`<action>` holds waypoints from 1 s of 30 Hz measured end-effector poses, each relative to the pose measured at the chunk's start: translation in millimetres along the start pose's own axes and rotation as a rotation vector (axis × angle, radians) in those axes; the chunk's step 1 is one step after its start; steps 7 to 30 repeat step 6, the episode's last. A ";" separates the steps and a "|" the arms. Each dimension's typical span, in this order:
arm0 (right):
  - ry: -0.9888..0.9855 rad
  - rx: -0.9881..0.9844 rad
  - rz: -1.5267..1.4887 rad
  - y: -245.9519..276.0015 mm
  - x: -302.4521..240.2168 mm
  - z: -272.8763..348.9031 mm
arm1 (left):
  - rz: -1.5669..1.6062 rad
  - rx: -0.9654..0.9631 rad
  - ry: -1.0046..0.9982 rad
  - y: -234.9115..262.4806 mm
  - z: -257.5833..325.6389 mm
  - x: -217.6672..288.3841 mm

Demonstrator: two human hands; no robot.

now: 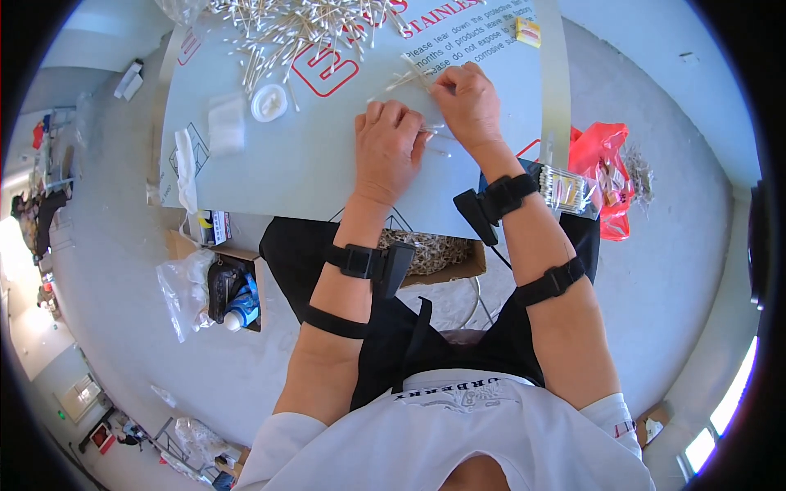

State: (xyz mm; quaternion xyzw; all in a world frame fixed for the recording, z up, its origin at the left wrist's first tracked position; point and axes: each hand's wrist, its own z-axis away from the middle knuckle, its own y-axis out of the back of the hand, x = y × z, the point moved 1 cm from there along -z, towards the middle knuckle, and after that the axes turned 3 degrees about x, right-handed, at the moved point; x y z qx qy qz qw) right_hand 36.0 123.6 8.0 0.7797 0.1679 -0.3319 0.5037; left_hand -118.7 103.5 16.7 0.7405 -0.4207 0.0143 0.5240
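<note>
A big loose heap of cotton swabs (307,29) lies at the far side of the metal-topped table (311,164). My left hand (386,151) rests low over the tabletop with its fingers curled. Swab tips stick out beside its thumb; how many it holds is hidden. Just right and farther off, my right hand (468,105) is closed in a pinch, and a few swabs (416,72) jut from its fingertips to the upper left. Left of my hands sit a small round white tub (269,103) and a stack of clear plastic bags (227,125).
A clear pack of swabs (563,189) lies at the table's near right corner, beside a red plastic bag (602,176). A yellow packet (528,33) is at the far right. Below the table are a box of swabs (438,254) and a carton (252,274) with a blue bottle.
</note>
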 end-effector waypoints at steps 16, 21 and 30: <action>-0.052 -0.060 -0.221 19.6 8.4 9.0 | 0.054 0.011 -0.020 -3.4 7.3 5.6; -0.052 -0.060 -0.221 19.6 8.4 9.0 | 0.054 0.011 -0.020 -3.4 7.3 5.6; -0.052 -0.060 -0.221 19.6 8.4 9.0 | 0.054 0.011 -0.020 -3.4 7.3 5.6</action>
